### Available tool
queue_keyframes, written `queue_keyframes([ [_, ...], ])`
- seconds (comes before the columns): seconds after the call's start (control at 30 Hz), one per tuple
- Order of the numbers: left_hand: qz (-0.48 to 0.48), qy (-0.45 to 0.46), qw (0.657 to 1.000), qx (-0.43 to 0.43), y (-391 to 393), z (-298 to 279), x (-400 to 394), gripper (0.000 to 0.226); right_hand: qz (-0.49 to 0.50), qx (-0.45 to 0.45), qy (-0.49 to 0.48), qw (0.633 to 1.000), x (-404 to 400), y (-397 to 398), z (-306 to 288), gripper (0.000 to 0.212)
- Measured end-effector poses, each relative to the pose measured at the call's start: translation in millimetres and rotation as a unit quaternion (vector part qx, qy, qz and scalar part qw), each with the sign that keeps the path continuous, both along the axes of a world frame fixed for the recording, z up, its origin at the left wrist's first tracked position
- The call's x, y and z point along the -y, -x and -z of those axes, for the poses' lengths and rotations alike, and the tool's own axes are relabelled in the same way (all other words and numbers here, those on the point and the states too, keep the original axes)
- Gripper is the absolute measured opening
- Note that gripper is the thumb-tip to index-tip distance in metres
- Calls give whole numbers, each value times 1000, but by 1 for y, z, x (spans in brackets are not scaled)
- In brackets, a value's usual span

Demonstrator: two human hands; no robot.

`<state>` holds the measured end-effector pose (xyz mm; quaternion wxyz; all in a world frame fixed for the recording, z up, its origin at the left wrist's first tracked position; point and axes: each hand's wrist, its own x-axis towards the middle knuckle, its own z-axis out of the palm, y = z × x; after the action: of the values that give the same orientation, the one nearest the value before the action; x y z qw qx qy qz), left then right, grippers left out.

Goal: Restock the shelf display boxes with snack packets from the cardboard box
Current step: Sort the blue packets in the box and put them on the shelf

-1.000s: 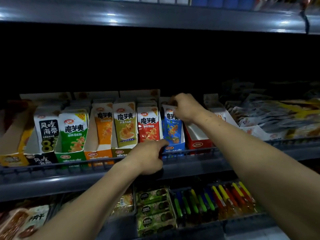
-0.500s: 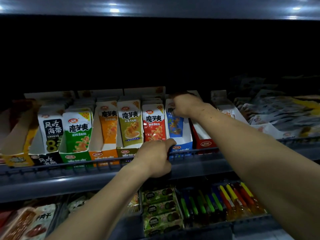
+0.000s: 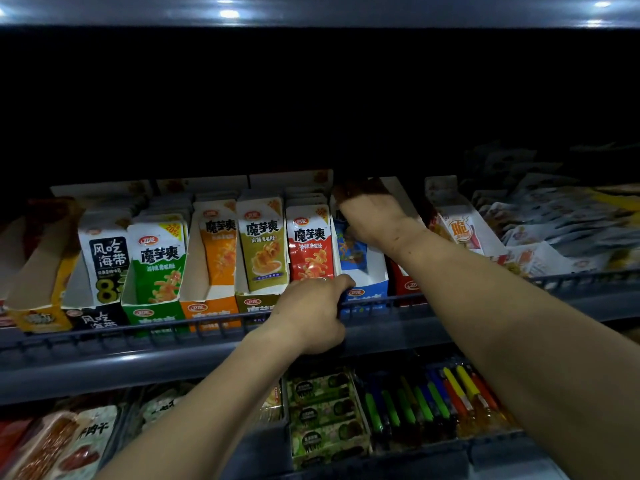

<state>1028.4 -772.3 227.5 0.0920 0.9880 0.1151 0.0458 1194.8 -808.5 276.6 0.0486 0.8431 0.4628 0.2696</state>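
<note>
A row of snack display boxes stands on the middle shelf (image 3: pixel 398 337). My right hand (image 3: pixel 372 216) reaches deep into the blue display box (image 3: pixel 367 292). Its fingers curl over the tops of the blue snack packets (image 3: pixel 350 249), and the fingertips are lost in shadow. The packets lean back, leaving a white gap at the box front. My left hand (image 3: pixel 313 311) grips the front lip of that blue box at the wire rail. Red packets (image 3: pixel 310 244) stand in the box just to the left. The cardboard box is out of view.
Left of the red packets stand olive (image 3: pixel 263 244), orange (image 3: pixel 218 247), green (image 3: pixel 159 261) and black-and-white (image 3: pixel 107 258) packet boxes. A red box (image 3: pixel 403 282) and loose white packets (image 3: pixel 554 230) lie to the right. The lower shelf holds coloured tubes (image 3: pixel 433 396) and green packs (image 3: pixel 322 414).
My right hand has pushed the blue packets backward and deeper into their box, opening a gap at the front. My left hand has stayed on the box front. The view has tilted slightly down.
</note>
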Motion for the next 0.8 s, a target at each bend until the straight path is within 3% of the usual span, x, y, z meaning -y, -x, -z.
queue_keyframes([
  [0.1,1,-3,1000,-4,-1,1,-1,65,-9,4,-31,999,5,6,-1,74],
  [0.23,0,-1,1000,-8,0,3,-2,67,-29,-26,-44,998,20,18,-7,45],
  [0.33,3,34,999,18,5,0,-2,61,-55,-72,-21,996,41,30,-10,51],
  [0.4,4,63,996,67,11,-4,-4,55,-55,-120,-19,991,55,40,-9,50],
  [0.6,-11,66,965,254,65,0,-1,30,-106,-254,-94,957,94,83,19,14],
  [0.8,-12,135,975,177,146,73,16,16,-109,-418,-85,898,126,154,114,9],
])
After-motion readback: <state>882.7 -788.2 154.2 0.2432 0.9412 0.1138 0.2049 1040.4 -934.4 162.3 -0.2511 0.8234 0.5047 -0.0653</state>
